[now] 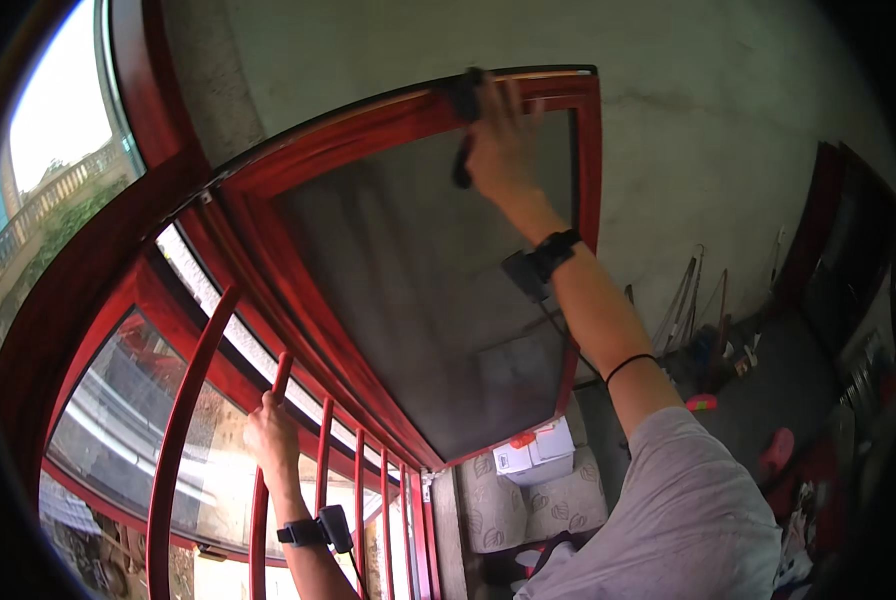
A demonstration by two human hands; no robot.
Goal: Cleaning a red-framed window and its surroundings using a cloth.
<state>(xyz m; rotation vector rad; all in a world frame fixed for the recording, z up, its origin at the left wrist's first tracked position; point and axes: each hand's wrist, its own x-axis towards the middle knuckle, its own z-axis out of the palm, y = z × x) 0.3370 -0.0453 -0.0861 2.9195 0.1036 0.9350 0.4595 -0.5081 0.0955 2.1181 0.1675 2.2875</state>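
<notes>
My left hand (274,435) is closed around a red window bar (259,517) at the lower left. My right hand (504,146) is raised to the upper rail of an open, red-framed screen panel (425,292). It holds a dark object (461,101) against the rail; motion blur hides what kind of object it is and how the fingers lie. Each wrist wears a black strap with a small box and a cable.
Red window bars (359,495) and a glass sash (129,397) stand at the left. Below the panel, a white box (536,454) rests on a patterned cushioned seat (560,510). Long-handled tools (688,300) lean against the wall at the right.
</notes>
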